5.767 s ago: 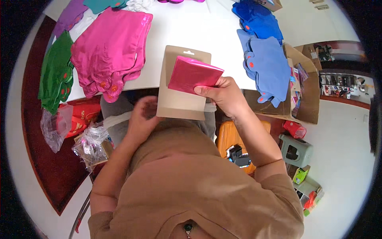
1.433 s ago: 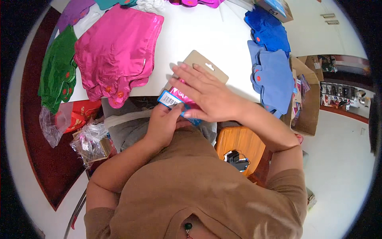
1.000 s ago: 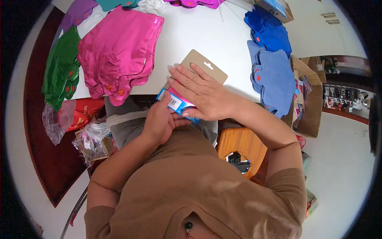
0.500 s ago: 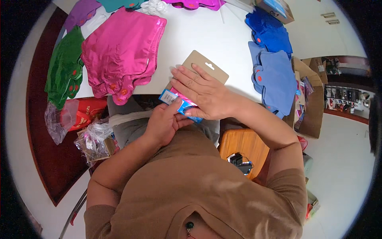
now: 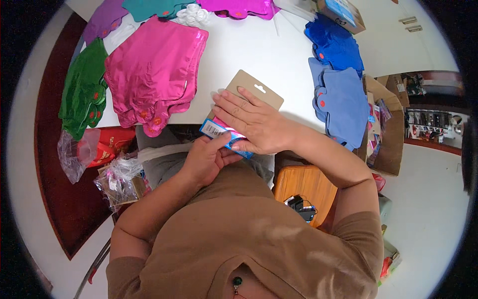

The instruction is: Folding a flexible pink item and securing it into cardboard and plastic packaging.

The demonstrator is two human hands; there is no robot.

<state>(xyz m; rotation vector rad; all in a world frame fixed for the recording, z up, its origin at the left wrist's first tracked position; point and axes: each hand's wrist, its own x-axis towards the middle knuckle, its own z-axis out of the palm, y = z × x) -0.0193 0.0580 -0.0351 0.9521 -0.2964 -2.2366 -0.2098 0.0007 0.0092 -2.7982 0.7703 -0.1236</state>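
1 barcode point(image 5: 212, 130), no legible wording, on blue strip point(image 5: 244, 153)

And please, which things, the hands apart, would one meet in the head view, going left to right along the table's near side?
Shiny green scalloped stack, shiny pink scalloped stack, brown cardboard card with hanging slot, matte grey-blue scalloped stack.

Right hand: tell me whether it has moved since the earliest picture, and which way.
Yes. Against the large pink stack lying on the white table, the right hand has moved left and now reaches closer to that stack.
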